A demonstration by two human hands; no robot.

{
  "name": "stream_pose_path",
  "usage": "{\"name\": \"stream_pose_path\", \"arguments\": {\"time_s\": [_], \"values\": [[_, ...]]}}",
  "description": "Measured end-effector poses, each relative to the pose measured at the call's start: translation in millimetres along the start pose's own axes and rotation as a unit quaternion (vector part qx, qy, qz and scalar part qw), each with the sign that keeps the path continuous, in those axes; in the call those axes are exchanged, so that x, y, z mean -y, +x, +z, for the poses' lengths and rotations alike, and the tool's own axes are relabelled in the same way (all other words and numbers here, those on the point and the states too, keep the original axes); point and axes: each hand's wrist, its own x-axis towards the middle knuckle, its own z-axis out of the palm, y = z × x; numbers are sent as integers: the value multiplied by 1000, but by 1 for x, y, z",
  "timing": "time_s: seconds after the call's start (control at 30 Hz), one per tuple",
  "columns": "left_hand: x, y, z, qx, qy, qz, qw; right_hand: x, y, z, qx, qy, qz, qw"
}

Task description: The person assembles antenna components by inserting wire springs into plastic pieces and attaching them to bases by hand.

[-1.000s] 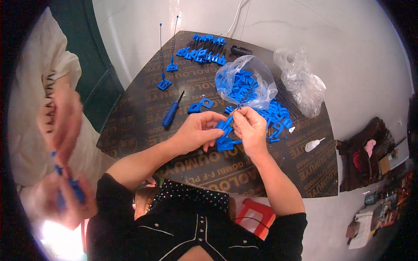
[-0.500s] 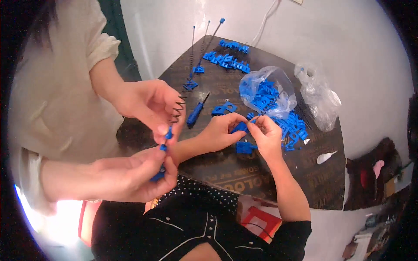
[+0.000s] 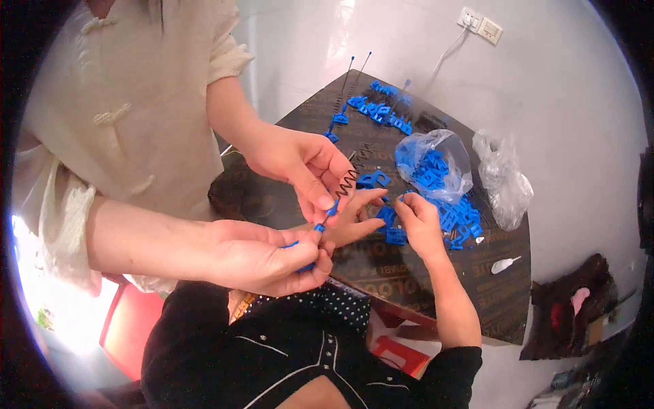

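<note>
My left hand (image 3: 357, 217) is over the table with thumb and index finger spread, beside a blue plastic bracket (image 3: 386, 217). Contact between thumb and bracket is unclear. My right hand (image 3: 418, 219) pinches something small at its fingertips, too hidden to name. Another blue plastic piece (image 3: 396, 236) lies just below the bracket. At the left, a co-worker's upper hand (image 3: 300, 163) holds a small blue fitting (image 3: 332, 208) on a thin rod with a black coil spring (image 3: 347, 183). The co-worker's lower hand (image 3: 272, 255) grips the rod's blue base and covers part of my left forearm.
A clear plastic bag (image 3: 466, 178) of blue parts stands beyond my right hand, with loose blue parts (image 3: 458, 217) beside it. Rows of blue pieces (image 3: 381, 112) lie farther back. An empty crumpled bag (image 3: 504, 184) and a white dropper bottle (image 3: 505, 265) are at the right.
The view has shifted. The co-worker's hands have come right, over my left forearm, and the blue screwdriver is hidden. My left thumb and finger have parted from the blue piece they held.
</note>
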Motion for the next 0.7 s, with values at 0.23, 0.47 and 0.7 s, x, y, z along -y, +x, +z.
{"name": "stream_pose_path", "arguments": {"time_s": [0.23,0.47,0.7], "values": [[-6,4,0,-14,19,-20,1000,-6,6,0,28,-104,37,994],[-8,4,-9,58,168,37,983,-11,19,6,90,-229,96,965],[6,-2,-2,24,161,48,986,-22,27,5,89,-316,113,938]]}}
